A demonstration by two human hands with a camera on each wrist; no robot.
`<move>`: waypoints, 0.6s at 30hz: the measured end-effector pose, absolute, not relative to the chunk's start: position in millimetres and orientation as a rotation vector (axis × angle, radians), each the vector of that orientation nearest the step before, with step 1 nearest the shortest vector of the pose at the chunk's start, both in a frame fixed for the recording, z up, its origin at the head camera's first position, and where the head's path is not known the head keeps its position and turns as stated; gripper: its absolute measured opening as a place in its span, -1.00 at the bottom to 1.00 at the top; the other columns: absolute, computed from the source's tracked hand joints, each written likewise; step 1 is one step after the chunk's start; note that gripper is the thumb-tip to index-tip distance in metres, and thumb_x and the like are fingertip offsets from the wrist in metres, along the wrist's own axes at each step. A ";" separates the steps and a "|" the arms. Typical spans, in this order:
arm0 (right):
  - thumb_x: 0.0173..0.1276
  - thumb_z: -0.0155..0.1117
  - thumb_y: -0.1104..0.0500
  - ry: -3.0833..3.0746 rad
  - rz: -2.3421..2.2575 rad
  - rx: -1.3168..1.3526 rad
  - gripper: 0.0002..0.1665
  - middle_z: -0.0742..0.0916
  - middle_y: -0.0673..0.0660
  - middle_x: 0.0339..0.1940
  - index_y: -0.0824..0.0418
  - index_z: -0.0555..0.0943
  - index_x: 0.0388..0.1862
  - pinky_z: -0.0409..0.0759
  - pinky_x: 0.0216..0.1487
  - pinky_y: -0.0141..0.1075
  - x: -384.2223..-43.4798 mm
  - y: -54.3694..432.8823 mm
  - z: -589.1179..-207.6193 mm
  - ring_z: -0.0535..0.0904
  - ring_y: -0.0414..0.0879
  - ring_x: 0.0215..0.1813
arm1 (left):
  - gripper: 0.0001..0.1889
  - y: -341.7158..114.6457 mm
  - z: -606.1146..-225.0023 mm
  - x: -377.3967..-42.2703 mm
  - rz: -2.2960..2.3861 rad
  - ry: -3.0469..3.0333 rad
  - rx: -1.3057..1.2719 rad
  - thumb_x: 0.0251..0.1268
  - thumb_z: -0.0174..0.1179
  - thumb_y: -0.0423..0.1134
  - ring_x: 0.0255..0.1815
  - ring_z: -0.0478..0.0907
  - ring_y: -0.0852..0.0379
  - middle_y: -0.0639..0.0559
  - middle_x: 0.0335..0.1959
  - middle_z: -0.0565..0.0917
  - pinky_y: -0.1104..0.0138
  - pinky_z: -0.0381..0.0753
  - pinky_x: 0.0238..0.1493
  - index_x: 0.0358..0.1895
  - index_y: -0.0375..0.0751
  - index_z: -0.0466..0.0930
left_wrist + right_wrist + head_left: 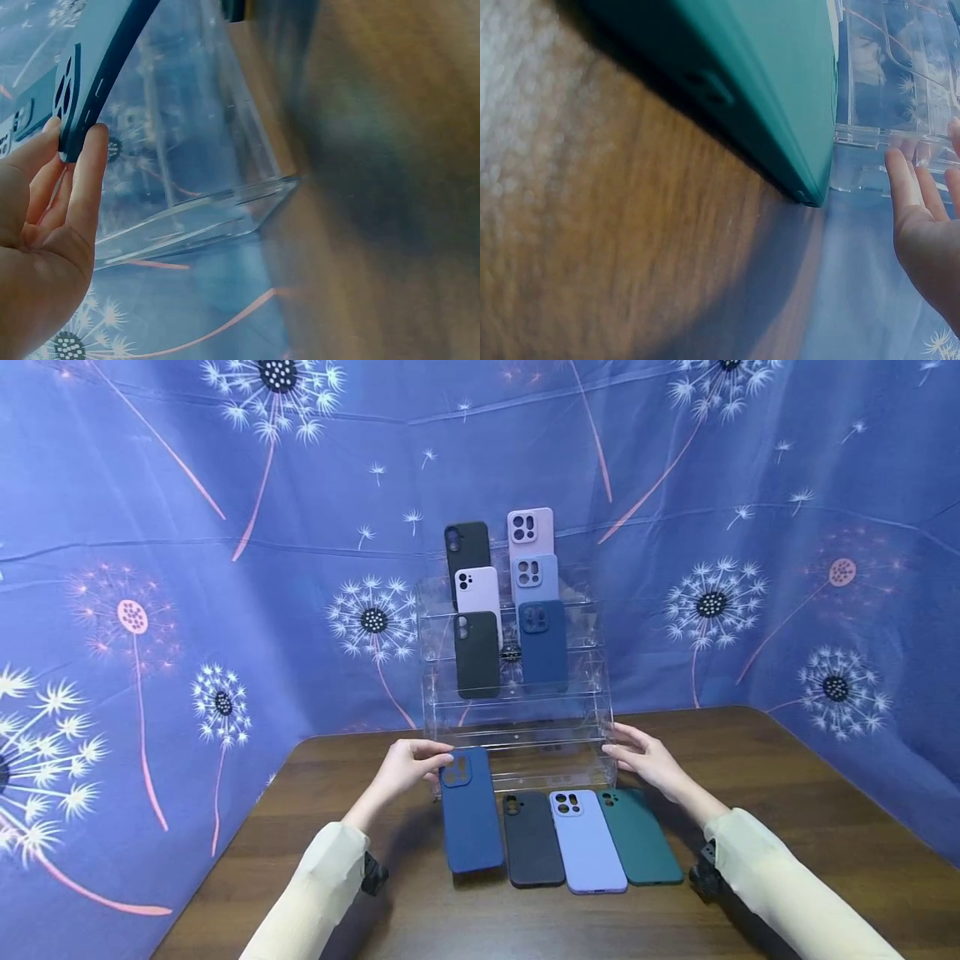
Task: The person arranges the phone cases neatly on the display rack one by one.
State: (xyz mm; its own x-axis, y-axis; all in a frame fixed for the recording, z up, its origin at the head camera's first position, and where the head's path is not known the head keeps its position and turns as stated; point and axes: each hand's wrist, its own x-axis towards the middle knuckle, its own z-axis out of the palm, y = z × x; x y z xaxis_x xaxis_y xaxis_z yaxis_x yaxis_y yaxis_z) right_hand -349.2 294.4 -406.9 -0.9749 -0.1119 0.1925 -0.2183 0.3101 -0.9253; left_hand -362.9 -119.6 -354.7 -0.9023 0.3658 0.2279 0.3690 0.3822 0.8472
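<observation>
My left hand (408, 768) pinches the top left corner of a dark blue phone case (472, 818), which tilts up off the table in front of a clear tiered display stand (517, 735). In the left wrist view, the thumb and fingers of the left hand (56, 217) hold that case (97, 67) by its camera end. My right hand (652, 764) touches the stand's right side, its fingers fairly straight in the right wrist view. A black case (534, 843), a light purple case (588, 843) and a green case (641, 839) lie side by side before the stand.
On the stand's upper tiers are a left column with two black cases (477, 656) and a white one (476, 589), and a right column with pink (540, 539), light blue (547, 578) and dark blue cases (543, 647). A dandelion-patterned curtain (300, 510) hangs behind the wooden table (300, 827).
</observation>
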 end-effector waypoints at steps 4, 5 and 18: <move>0.39 0.15 0.05 -2.471 1.757 0.335 -0.18 0.31 0.45 0.37 0.34 0.06 0.46 0.60 0.07 -0.19 -347.7 296.7 -406.1 0.55 -0.37 0.00 | -0.68 -117.5 -344.0 -367.1 -1.635 -2.593 -0.666 0.18 0.29 -0.17 -0.38 0.70 0.09 -0.18 -0.18 0.72 0.25 0.71 -0.31 -0.05 -0.27 0.65; 0.39 0.15 0.04 -2.470 1.760 0.331 -0.18 0.32 0.44 0.38 0.33 0.06 0.47 0.60 0.07 -0.19 -347.0 297.7 -406.1 0.55 -0.38 0.00 | -0.68 -116.3 -341.5 -368.1 -1.642 -2.586 -0.662 0.17 0.29 -0.18 -0.37 0.70 0.08 -0.18 -0.18 0.72 0.26 0.71 -0.31 -0.05 -0.27 0.65; 0.41 0.13 0.08 -2.458 1.742 0.379 -0.20 0.31 0.47 0.37 0.35 0.05 0.46 0.61 0.06 -0.18 -347.8 296.3 -407.2 0.54 -0.44 -0.03 | -0.72 -107.0 -294.7 -379.3 -1.598 -2.460 -0.639 0.17 0.30 -0.19 -0.34 0.71 0.04 -0.18 -0.13 0.71 0.14 0.70 -0.22 -0.09 -0.25 0.67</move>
